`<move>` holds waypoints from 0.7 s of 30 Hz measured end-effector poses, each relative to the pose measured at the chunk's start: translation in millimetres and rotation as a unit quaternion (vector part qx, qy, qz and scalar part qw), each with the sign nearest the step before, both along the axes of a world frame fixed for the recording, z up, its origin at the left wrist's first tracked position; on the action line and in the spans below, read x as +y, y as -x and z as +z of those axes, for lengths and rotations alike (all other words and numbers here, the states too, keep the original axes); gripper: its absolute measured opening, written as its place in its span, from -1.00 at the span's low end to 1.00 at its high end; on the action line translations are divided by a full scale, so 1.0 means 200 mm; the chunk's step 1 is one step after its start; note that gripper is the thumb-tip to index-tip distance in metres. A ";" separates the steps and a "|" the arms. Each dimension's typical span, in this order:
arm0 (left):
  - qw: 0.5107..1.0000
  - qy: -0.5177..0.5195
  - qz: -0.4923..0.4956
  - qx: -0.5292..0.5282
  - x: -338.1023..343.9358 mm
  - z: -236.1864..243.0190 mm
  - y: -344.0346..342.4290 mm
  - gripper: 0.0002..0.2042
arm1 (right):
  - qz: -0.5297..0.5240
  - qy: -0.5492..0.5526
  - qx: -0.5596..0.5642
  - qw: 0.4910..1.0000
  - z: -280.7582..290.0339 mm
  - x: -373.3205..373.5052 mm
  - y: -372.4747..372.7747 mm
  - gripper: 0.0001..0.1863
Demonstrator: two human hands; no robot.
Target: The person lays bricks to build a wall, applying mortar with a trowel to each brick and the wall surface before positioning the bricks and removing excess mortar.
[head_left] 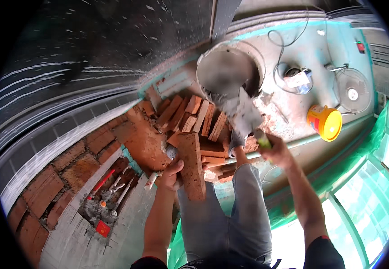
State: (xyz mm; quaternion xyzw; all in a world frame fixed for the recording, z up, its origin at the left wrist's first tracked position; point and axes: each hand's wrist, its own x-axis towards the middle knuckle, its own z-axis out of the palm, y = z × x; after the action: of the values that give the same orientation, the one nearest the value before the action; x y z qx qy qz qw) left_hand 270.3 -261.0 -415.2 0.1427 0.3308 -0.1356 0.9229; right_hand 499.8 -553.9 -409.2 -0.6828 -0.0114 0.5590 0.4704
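My left hand (173, 175) is closed around the side of a long red brick (191, 166), held up in front of my legs. In my right hand (276, 150) is the green handle of a trowel (243, 114). Grey mortar covers its blade, which points away from me toward the round mortar bucket (227, 67). The bucket's inside looks grey and blurred. Beyond the held brick lies a heap of loose red bricks (194, 112), partly hidden behind it and the trowel.
At left runs a brick wall (46, 188), beside a recess with pipes (113, 190) and a red box (102, 228). A yellow bucket (329, 123), a fan (352, 92) and a coiled cable (288, 76) stand on the right. Green netting (356, 157) borders the window.
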 end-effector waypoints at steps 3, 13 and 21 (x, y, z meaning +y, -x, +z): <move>0.998 0.024 0.050 -0.018 0.05 0.25 0.05 -0.35 | -0.093 -0.045 0.077 0.992 0.45 0.05 0.25 -0.72; 0.986 -0.162 -0.001 -0.033 0.27 1.54 -0.04 -0.46 | -0.110 -0.168 -0.307 0.930 1.30 0.39 0.68 -0.81; 0.962 -0.255 0.028 -0.092 0.44 1.89 -0.05 -0.50 | -0.092 -0.118 -0.633 0.760 1.56 0.68 0.76 -0.64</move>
State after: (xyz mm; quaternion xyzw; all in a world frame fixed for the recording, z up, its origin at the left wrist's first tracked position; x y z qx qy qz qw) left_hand 281.0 -174.0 -37.8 0.3762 0.2715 -0.0068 0.8858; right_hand 348.6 -417.0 -96.9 -0.8182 -0.3091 -0.0516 0.4820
